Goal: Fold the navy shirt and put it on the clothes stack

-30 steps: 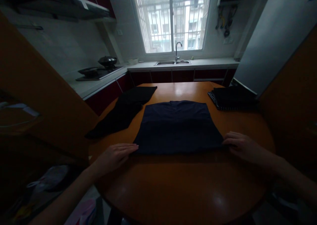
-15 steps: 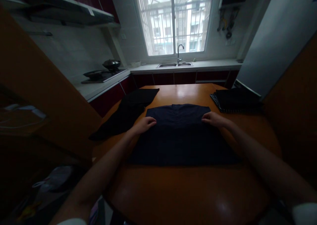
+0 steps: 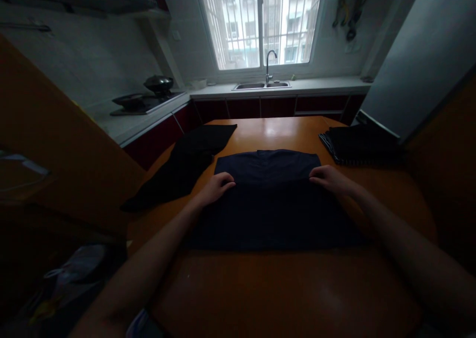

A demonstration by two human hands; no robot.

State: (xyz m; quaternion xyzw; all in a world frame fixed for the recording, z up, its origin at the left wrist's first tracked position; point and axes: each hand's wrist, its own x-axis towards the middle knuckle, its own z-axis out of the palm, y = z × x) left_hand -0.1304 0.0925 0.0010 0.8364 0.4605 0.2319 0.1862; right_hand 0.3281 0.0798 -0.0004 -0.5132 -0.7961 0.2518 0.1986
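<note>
Centrally, the navy garment (image 3: 267, 167) lies spread on the wooden surface (image 3: 286, 288), directly in front of the person, its wider edge toward the body and its narrower edge toward the window (image 3: 260, 23). The left hand (image 3: 215, 187) is positioned at the garment's left side, thumb and fingertips brought together in a pinch on the cloth. The right hand (image 3: 331, 180) mirrors it at the right side, likewise pinching fabric. Both hands sit at nearly the same level; this symmetrical grip presumably tensions the cloth evenly and limits skewing. Low light hides exactly which layers are pinched.

A black garment (image 3: 186, 162) lies loosely to the left, near the navy one. A folded dark stack (image 3: 362, 144) occupies the far right of the surface, well apart from the right hand. Such side placement likely leaves the middle available for handling one piece laid flat. Neither side item is touched by a hand.
</note>
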